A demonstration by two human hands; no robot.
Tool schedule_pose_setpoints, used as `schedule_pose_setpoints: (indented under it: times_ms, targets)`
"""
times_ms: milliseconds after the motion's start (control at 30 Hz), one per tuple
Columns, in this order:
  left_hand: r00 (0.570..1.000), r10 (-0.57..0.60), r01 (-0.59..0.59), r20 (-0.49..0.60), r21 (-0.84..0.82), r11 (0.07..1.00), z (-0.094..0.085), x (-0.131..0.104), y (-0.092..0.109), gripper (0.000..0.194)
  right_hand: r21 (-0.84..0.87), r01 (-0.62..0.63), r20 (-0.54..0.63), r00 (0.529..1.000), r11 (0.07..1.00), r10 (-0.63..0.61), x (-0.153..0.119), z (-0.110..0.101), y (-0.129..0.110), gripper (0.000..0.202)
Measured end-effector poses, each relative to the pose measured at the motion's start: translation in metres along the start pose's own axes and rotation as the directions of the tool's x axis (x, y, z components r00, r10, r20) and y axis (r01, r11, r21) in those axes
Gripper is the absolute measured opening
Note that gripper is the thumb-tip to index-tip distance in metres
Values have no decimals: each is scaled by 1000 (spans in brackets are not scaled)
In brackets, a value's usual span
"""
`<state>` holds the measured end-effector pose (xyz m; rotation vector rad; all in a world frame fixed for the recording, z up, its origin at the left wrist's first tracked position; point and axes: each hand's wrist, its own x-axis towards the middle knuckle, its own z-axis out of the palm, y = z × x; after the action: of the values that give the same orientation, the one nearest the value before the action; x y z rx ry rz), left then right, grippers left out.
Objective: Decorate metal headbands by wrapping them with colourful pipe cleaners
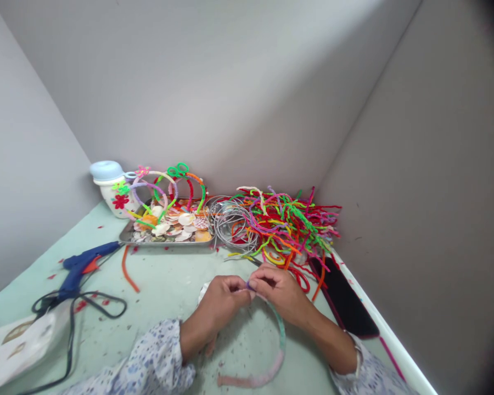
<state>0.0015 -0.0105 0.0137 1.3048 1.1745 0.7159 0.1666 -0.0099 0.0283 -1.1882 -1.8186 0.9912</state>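
A headband wrapped in bands of pale green, pink and tan fuzzy pipe cleaner curves below my hands, above the table. My left hand is closed in a pinch at the upper part of its arc. Close against it, my right hand pinches a short bit of purple pipe cleaner at the same spot. The fingertips of both hands nearly meet there and hide most of the purple piece. Part of the arc on the left lies behind my left hand.
A metal tray of shells holds finished-looking colourful headbands. Beside it lie coiled wire and a pipe cleaner heap. Left are a lidded cup and blue glue gun with a cord; right, a black phone-like slab.
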Motion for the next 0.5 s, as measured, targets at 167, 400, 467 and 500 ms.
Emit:
schedule_pose_setpoints:
  times_ms: [167, 400, 467, 500]
  targets:
    - [1000, 1, -1, 19, 13, 1000, 1, -3, 0, 14, 67, -30, 78, 997, 997, 24, 1, -3, 1, 14]
    - [999, -16, 15, -32, -25, 1000, -2, -1, 3, 14, 268, -194, 48, 981, 944, 188, 2, -4, 9, 27]
    - [999, -17, 15, -40, -54, 998, -3, 2, 1, 15, 306, -206, 48, 978, 930, 201, 2, -3, 11, 27]
    - [999, -17, 14, -41, -68, 998, -4, 3, 0, 16, 301, -194, 53, 981, 934, 187, 2, -3, 12, 25]
